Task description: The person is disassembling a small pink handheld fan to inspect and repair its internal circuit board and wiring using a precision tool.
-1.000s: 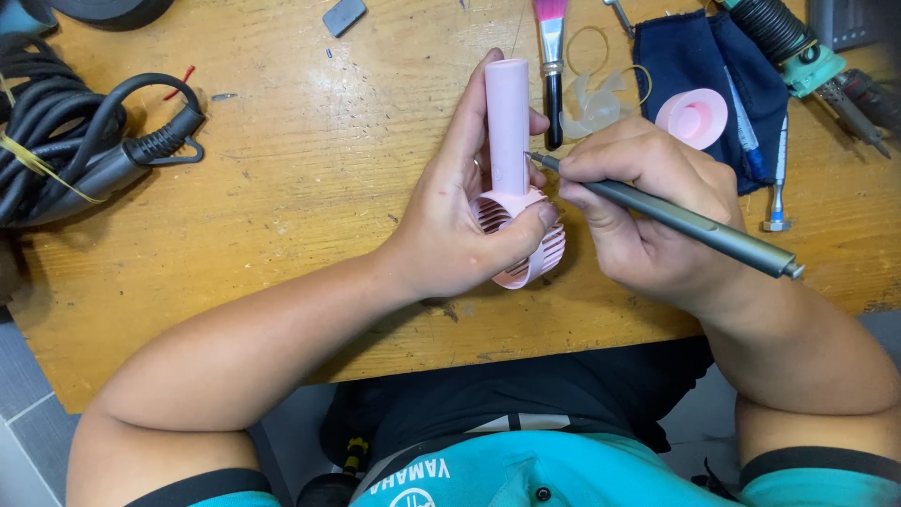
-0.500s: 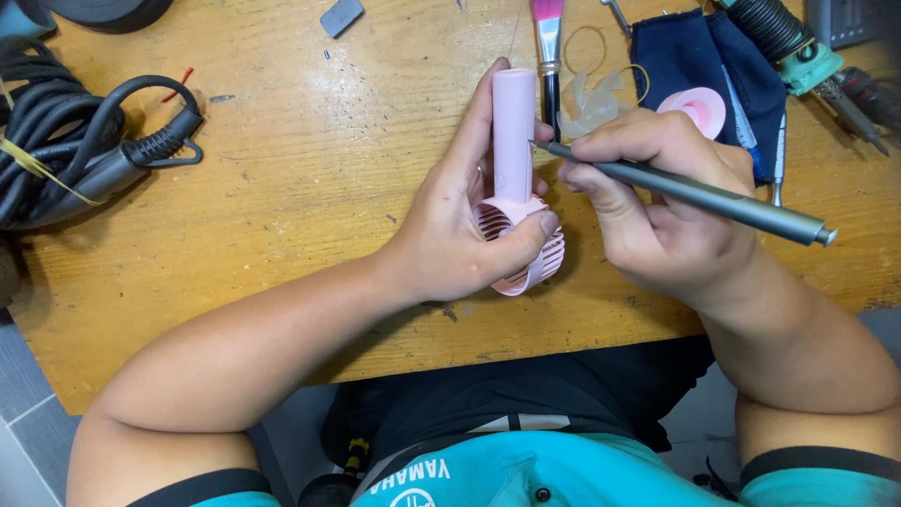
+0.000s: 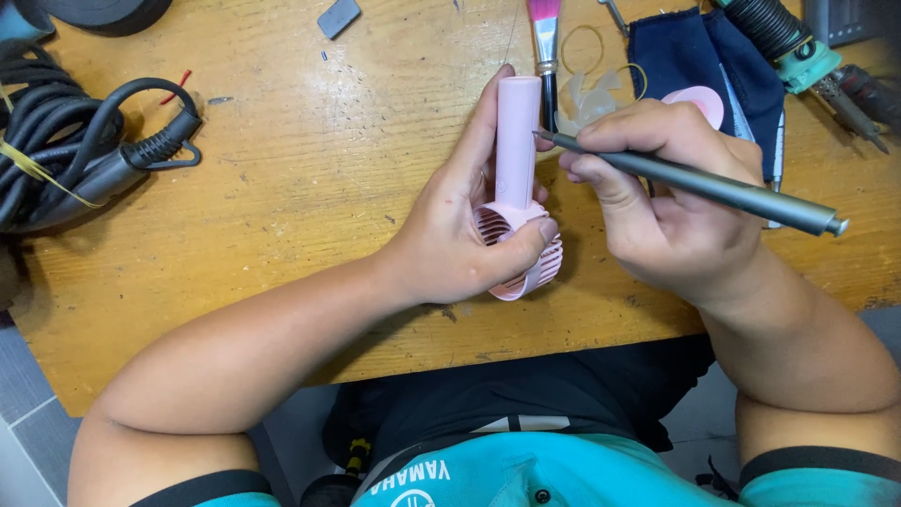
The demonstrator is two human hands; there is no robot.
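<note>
The left hand [image 3: 460, 235] clamps the pink fan [image 3: 518, 188] while the right hand [image 3: 671, 202], pinching a grey screwdriver [image 3: 694, 183], should keep its tip square on the fan's handle.

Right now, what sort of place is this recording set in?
Probably a small repair or hobby workbench: a scuffed wooden table, coiled black cables, pliers, and the right hand working a slim grey tool at a pink handheld fan.

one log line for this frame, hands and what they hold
left hand: grips pink handheld fan | right hand: holds grey screwdriver, tip at fan handle | surface: wooden table
</note>
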